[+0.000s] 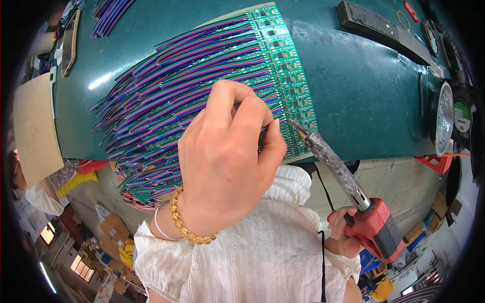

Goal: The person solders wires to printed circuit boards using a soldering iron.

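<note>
A green circuit board panel (295,93) lies on the table, with small chips and parts along its right side. Rows of multi-coloured ribbon wires (166,76) run leftward from it. My left hand (227,141) is over the lower rows, thumb and fingers pinched on a wire by the solder pads; the fingers largely hide it. In my right hand (346,232) is a red and black soldering gun (376,230), gripped by the handle. Its metal barrel slants up and left, and the tip is at the board just right of my left fingertips.
The table (353,91) is dark green. At the back right lies a long dark bar (384,33). A round metal dish (443,118) and a spool (462,117) stand at the right edge. More wires (108,17) lie far left, near a cardboard sheet (35,129).
</note>
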Action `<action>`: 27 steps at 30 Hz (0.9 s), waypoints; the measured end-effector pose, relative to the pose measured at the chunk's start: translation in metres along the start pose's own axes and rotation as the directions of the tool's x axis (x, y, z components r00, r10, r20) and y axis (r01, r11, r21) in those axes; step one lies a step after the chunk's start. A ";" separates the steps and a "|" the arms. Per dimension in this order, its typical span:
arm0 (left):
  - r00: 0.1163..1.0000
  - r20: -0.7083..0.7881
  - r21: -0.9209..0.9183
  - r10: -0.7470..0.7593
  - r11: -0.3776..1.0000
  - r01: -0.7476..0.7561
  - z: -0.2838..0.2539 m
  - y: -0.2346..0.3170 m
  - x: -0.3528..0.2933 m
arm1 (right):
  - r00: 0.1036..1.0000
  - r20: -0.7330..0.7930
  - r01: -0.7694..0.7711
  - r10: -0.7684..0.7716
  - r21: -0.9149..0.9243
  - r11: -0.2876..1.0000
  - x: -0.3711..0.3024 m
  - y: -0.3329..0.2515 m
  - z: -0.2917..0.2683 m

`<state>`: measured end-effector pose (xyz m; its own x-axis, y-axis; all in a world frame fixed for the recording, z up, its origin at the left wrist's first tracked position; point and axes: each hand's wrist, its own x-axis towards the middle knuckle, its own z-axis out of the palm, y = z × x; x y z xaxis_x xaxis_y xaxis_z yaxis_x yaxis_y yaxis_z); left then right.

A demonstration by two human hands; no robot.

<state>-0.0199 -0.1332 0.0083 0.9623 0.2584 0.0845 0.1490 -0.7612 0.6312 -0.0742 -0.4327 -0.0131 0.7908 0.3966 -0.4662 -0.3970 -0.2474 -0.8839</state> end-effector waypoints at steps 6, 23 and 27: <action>1.000 0.002 -0.007 0.001 1.000 -0.001 0.000 0.001 0.000 | 0.975 -0.193 0.128 -0.110 0.083 0.988 -0.003 0.003 0.017; 0.983 -0.045 0.139 0.180 0.975 -0.173 -0.010 -0.002 -0.001 | 0.864 -0.127 0.503 -0.487 0.239 0.831 0.029 0.003 0.025; 0.983 -0.072 0.380 0.166 0.916 -0.127 -0.052 -0.031 0.039 | 0.839 -0.284 0.535 -0.464 0.273 0.800 0.033 0.014 0.025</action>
<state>0.0016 -0.0688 0.0321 0.9549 0.1705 0.2433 0.1007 -0.9563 0.2746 -0.0652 -0.4010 -0.0421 0.9800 0.1969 0.0297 -0.0220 0.2554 -0.9666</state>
